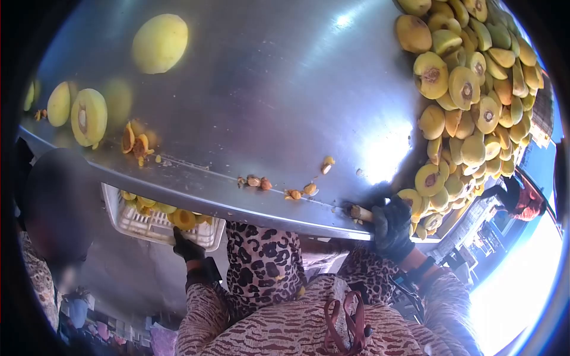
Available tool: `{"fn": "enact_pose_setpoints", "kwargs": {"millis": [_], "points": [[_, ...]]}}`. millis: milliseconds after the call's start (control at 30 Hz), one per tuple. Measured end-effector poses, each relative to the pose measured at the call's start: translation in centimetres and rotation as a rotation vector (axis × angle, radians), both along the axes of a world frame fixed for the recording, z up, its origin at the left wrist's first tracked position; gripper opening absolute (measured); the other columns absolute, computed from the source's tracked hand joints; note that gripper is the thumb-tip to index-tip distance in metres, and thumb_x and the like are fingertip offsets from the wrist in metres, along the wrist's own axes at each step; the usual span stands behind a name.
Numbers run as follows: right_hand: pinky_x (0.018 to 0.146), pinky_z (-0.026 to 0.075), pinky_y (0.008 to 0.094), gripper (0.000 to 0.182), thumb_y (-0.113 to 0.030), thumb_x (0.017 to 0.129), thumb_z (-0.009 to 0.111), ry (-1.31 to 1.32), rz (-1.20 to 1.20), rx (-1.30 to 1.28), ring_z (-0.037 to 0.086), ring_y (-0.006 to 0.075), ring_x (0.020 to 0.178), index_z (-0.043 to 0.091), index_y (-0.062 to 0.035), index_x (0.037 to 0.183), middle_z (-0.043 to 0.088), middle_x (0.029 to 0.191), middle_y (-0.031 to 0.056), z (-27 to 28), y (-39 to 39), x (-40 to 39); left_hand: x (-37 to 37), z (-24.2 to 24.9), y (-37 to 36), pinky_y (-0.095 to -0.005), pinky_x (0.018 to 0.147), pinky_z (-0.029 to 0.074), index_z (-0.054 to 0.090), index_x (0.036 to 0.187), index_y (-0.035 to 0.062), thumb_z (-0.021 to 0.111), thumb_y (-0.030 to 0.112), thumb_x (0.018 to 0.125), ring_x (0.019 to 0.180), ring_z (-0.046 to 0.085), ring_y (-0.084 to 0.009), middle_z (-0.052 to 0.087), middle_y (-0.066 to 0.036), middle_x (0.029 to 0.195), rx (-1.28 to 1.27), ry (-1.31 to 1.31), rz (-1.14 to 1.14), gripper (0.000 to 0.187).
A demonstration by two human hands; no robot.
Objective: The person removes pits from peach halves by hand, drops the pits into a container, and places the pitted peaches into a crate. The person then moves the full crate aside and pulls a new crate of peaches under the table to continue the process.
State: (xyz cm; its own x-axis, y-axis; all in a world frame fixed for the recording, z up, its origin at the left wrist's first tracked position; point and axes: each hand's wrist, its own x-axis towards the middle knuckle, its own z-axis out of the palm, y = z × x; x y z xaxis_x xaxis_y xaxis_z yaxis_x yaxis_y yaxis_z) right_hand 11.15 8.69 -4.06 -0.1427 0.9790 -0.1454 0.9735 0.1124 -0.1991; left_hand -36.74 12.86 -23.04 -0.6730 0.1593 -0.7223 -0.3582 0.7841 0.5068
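My right hand [390,230], in a dark glove, is closed round a tool with a pale wooden handle [361,214] at the metal table's front edge. What sits at the tool's other end is hidden. Just beyond that hand lies a large heap of halved yellow peaches [465,89], some showing pits or pit hollows. Below the table edge, my left hand [190,249], also dark-gloved, is at the rim of a white plastic basket [127,222]. One finger stretches toward a peach half [184,220] in it; the other fingers are partly hidden.
Several peach pieces [89,117] lie on the metal table [255,107] at the left. Pits and scraps [255,182] dot its front edge. Another person [56,207] is at the left, and a person in a red garment [525,204] is at the far right.
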Motion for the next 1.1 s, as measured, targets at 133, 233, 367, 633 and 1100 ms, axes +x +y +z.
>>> {"fn": "enact_pose_setpoints", "kwargs": {"millis": [133,233,367,633,1100], "points": [[0.083,0.045,0.0541,0.034,-0.014,0.072,0.069,0.010,-0.016,0.068,0.057,0.0320,0.075,0.057,0.0040,0.099,0.058,0.083,0.0136,-0.8,-1.3,-0.1,-1.0,-2.9,-1.5,-0.0447,0.081,0.055,0.056,0.120,-0.0041,0.067,0.031,0.089,0.100,0.060,-0.0272,0.059,-0.012,0.112,0.077,-0.014,-0.070,0.048],[0.091,0.044,0.0550,0.037,-0.010,0.065,0.062,0.016,0.037,-0.048,0.058,0.0355,0.094,0.058,0.0046,0.099,0.059,0.095,0.0188,-0.1,-2.1,0.6,-0.1,-6.0,-2.1,-0.0448,0.081,0.055,0.056,0.120,-0.0046,0.066,0.031,0.089,0.100,0.060,-0.0271,0.059,-0.012,0.111,0.161,-0.125,-0.124,0.048],[0.091,0.045,0.0498,0.038,-0.008,0.064,0.061,-0.101,0.047,0.119,0.057,0.0350,0.096,0.057,0.0055,0.100,0.059,0.096,0.0194,0.0,-2.8,-0.4,-1.6,-9.1,-3.3,-0.0449,0.081,0.054,0.057,0.119,-0.0052,0.066,0.030,0.089,0.100,0.060,-0.0270,0.060,-0.012,0.111,0.323,-0.167,-0.216,0.047],[0.083,0.045,0.0429,0.031,-0.029,0.077,0.064,-0.040,-0.216,0.201,0.061,0.0365,0.092,0.056,-0.0027,0.089,0.062,0.090,0.0171,-0.3,-4.0,-2.9,-6.6,-11.0,-3.2,-0.0452,0.081,0.054,0.057,0.117,-0.0064,0.064,0.030,0.090,0.101,0.060,-0.0268,0.060,-0.013,0.111,0.793,-0.104,-0.659,0.046],[0.081,0.042,0.0484,0.022,-0.020,0.080,0.060,-0.258,-0.409,0.573,0.058,0.0359,0.090,0.056,-0.0056,0.096,0.060,0.095,0.0156,-1.8,-12.4,-3.7,-4.2,-8.4,0.0,-0.0449,0.091,0.048,0.048,0.130,-0.0063,0.062,0.021,0.089,0.110,0.057,-0.0312,0.056,-0.019,0.123,0.693,-0.543,-0.435,0.051]]}}
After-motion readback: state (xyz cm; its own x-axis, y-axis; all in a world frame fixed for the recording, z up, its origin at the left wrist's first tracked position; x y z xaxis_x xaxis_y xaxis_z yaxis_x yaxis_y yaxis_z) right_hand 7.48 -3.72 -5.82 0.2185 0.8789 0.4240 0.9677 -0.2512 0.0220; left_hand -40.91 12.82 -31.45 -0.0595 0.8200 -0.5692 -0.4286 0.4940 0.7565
